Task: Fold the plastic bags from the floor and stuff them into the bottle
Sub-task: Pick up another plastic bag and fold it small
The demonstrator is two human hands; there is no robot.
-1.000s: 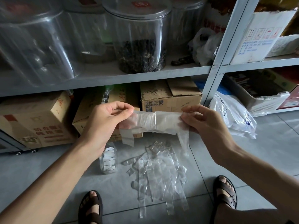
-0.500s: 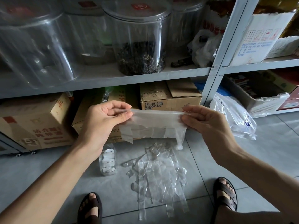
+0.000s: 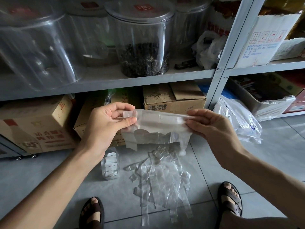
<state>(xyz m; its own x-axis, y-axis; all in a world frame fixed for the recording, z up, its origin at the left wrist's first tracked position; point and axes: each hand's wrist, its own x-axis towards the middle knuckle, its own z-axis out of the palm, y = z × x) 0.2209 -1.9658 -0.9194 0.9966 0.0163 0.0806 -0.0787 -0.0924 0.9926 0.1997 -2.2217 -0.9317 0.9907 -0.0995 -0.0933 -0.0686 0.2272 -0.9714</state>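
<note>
Maybe-folded bag (image 3: 158,120) between left hand (image 3: 105,128), right hand (image 3: 214,129)

Bag (image 3: 158,124) spans between left hand (image 3: 105,128) and right hand (image 3: 212,128), above the pile (image 3: 165,177) on the floor (image 3: 49,171); bottle (image 3: 110,169) stands just left of it, boxes (image 3: 173,103) behind.

A thin, clear plastic bag (image 3: 158,123) is held stretched and level between the fingers of the left hand (image 3: 105,128) and the right hand (image 3: 212,128). Each end is pinched, and the top edge is folded into a narrow band. Its lower part hangs loose below the fingers, with one handle dangling under the right fingertips. Well below the fingers, a loose pile of clear plastic bags (image 3: 163,179) lies spread on the floor (image 3: 49,176). A clear bottle (image 3: 110,166) stands upright just left of the pile, beneath the left hand, with folded plastic showing inside.
</note>
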